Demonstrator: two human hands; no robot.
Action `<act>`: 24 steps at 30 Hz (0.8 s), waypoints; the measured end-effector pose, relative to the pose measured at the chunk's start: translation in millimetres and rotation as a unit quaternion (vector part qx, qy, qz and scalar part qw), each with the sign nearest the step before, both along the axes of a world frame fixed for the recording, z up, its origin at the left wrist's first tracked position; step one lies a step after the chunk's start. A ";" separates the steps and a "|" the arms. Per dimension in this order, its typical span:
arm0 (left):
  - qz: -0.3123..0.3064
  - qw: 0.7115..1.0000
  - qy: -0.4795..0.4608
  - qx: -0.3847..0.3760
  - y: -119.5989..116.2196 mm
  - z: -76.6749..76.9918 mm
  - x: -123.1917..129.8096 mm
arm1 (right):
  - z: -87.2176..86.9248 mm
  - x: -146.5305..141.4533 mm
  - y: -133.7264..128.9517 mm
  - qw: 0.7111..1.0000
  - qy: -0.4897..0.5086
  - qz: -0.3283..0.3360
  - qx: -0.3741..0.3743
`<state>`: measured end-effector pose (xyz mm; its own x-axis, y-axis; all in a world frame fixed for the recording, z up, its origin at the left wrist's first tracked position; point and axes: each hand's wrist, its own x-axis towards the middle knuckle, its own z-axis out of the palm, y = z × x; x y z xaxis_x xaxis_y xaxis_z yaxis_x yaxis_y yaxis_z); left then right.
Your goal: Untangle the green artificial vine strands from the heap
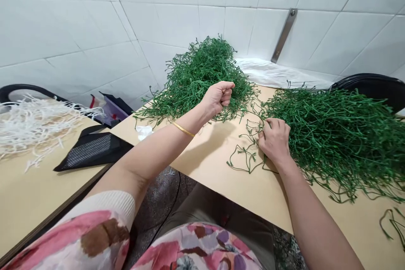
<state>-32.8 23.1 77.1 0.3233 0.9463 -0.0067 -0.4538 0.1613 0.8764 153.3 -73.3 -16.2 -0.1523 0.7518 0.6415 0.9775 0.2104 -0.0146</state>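
Two heaps of thin green cords with small knots lie on the wooden table: a tall pile (205,65) at the back and a wide pile (341,139) to the right. My left hand (220,97), a gold bangle on its wrist, is raised just in front of the back pile. Its fingers are curled into a pinch, and what they hold, if anything, is hidden. My right hand (275,139) rests low at the left edge of the right pile, fingers closed on green cord. Loose green cords (245,156) trail over the tabletop beside it.
White cords (38,124) cover part of a second table on the left, near a black mesh pouch (95,152). A crumpled white scrap (144,132) lies by the back pile. White cloth (275,74) lies against the tiled wall. A black chair back (373,86) stands behind the right pile.
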 end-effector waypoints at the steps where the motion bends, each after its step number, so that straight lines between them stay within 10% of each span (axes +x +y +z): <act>1: 0.008 1.000 0.004 0.001 0.4 2.6 -0.7 | 2.0 -2.6 -1.6 1.000 0.003 0.015 0.007; 24: 0.068 0.996 0.007 0.064 -9.0 85.5 -3.2 | 14.8 -61.8 -36.2 0.945 0.011 0.308 -0.109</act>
